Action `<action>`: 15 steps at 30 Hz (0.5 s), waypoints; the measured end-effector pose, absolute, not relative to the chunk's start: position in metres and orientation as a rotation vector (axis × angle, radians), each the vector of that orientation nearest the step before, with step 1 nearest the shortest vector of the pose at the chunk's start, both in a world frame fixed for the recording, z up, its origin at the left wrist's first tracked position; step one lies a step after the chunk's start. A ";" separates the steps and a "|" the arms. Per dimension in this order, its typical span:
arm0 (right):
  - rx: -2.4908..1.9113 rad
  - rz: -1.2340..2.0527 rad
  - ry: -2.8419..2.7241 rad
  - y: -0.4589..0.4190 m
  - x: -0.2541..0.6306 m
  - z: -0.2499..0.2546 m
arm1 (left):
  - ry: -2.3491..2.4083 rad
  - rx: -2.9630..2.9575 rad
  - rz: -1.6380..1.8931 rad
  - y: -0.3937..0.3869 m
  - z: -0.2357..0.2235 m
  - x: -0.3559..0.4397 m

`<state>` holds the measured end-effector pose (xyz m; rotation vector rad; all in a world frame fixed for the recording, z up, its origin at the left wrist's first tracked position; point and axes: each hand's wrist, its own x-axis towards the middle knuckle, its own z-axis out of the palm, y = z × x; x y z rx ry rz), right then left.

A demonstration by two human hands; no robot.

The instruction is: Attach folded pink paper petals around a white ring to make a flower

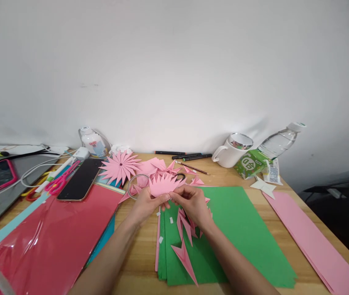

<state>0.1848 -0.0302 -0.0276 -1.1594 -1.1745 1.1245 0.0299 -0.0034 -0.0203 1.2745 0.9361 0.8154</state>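
Both hands meet at the middle of the desk on a pink folded-paper fan (164,185) with a row of points along its upper edge. My left hand (148,201) pinches its lower left side, thumb in front. My right hand (193,200) is closed at its lower right, fingertips touching the left thumb. Below them, loose pink folded-paper points (184,259) lie on a stack of green paper (236,229), with small white tape bits (171,220) by its left edge. A finished-looking pink paper star wheel (121,164) rests behind, and a tape roll (130,189) stands beside my left hand.
Red paper in plastic (60,237), a black phone (80,180) and pink scissors (62,180) lie to the left. Markers (193,156) lie by the wall. A white mug (231,151), a green box (251,164), a water bottle (280,141) and pink strips (312,237) are on the right.
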 end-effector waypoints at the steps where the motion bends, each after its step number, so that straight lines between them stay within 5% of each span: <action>1: -1.162 1.130 -1.175 -0.030 0.185 -0.028 | 0.936 1.277 0.806 -0.003 -0.021 0.029; 15: -1.155 1.116 -1.087 -0.033 0.179 -0.025 | 0.914 1.080 0.941 -0.011 -0.013 0.040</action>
